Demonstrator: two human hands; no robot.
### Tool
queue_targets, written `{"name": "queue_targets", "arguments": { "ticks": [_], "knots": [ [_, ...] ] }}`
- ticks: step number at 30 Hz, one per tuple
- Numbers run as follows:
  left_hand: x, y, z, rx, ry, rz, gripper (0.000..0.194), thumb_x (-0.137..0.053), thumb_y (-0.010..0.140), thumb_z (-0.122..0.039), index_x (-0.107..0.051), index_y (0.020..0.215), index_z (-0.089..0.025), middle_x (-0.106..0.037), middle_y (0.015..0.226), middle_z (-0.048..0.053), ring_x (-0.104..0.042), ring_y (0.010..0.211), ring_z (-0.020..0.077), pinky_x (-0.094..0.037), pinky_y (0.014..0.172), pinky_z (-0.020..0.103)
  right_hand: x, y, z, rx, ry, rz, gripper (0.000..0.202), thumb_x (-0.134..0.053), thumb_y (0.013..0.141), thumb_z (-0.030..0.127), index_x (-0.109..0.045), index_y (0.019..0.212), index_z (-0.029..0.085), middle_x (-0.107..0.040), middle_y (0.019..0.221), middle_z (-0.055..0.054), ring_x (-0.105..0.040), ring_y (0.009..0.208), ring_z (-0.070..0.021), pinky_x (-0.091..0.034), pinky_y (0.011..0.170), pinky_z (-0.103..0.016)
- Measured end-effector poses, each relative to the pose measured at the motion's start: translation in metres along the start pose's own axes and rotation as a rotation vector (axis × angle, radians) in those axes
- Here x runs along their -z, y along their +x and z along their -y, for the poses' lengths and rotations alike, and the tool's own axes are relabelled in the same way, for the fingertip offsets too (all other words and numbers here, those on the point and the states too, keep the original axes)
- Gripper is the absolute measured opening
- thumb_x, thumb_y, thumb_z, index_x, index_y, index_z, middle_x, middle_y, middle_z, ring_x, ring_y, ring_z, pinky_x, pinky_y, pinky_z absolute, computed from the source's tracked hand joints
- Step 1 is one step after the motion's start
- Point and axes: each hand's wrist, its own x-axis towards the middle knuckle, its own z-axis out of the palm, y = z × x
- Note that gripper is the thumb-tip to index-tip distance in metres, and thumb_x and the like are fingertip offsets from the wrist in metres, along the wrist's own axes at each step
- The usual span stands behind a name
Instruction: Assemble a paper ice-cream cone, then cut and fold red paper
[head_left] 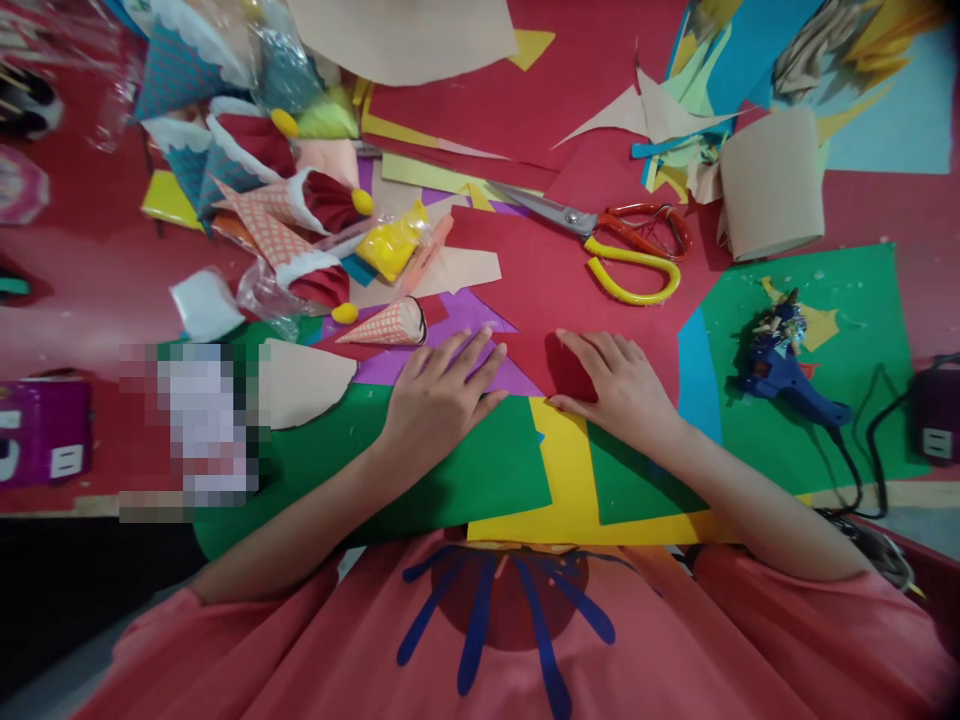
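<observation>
My left hand [442, 390] lies flat, palm down, fingers spread over a purple sheet [487, 330] and green paper [480, 460]. My right hand [619, 385] rests palm down at the edge of a red sheet [555, 280], its fingers apart and nothing held. Just beyond my left fingertips is a small checkered paper cone [386, 325], lying on its side. Scissors [585, 220] with one red and one yellow handle lie beyond both hands, blades pointing left. A yellow sheet [566, 460] shows between my two forearms.
Checkered cones with red and white parts [277, 215] pile up at the upper left. A blue glue gun [787, 375] lies on green paper at the right, near a beige paper cylinder [772, 185]. Paper scraps [660, 110] lie at the top. A purple box [45, 430] stands far left.
</observation>
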Motion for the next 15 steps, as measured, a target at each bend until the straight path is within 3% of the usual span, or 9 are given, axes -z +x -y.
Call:
{"name": "queue_targets", "arguments": {
  "ticks": [4, 7, 11, 15],
  "knots": [
    [-0.002, 0.001, 0.001, -0.007, -0.036, 0.016, 0.043, -0.043, 0.096, -0.037, -0.052, 0.135, -0.023, -0.05, 0.144, 0.013, -0.055, 0.124, 0.0305, -0.046, 0.094, 0.045, 0.005, -0.002, 0.004, -0.08, 0.039, 0.051, 0.093, -0.064, 0.078, 0.055, -0.024, 0.148, 0.008, -0.056, 0.127, -0.022, -0.054, 0.111, -0.0354, -0.045, 0.091, -0.051],
    [-0.001, 0.001, 0.002, -0.056, -0.037, 0.041, 0.041, -0.046, 0.094, -0.039, -0.055, 0.133, -0.028, -0.049, 0.144, 0.017, -0.054, 0.125, 0.0321, -0.046, 0.094, 0.046, 0.011, -0.005, 0.005, -0.13, 0.0, 0.069, 0.102, -0.069, 0.073, 0.057, -0.022, 0.149, 0.008, -0.048, 0.138, -0.024, -0.047, 0.124, -0.0394, -0.041, 0.099, -0.056],
    [0.005, 0.004, 0.0, -0.051, -0.089, 0.037, 0.039, -0.048, 0.094, -0.038, -0.058, 0.13, -0.027, -0.049, 0.143, 0.019, -0.049, 0.131, 0.0348, -0.045, 0.097, 0.05, 0.02, -0.009, -0.002, -0.11, 0.021, 0.076, 0.094, -0.066, 0.073, 0.062, -0.032, 0.146, 0.013, -0.044, 0.142, -0.021, -0.039, 0.133, -0.0394, -0.037, 0.105, -0.058],
    [0.012, 0.019, -0.003, -0.076, -0.182, -0.003, 0.029, -0.048, 0.094, -0.033, -0.069, 0.109, -0.019, -0.049, 0.144, 0.015, -0.047, 0.133, 0.0307, -0.041, 0.105, 0.048, 0.027, -0.008, -0.013, -0.089, 0.033, 0.064, 0.075, -0.065, 0.076, 0.056, -0.044, 0.137, 0.018, -0.05, 0.134, -0.017, -0.045, 0.126, -0.037, -0.04, 0.102, -0.056]
  ]
}}
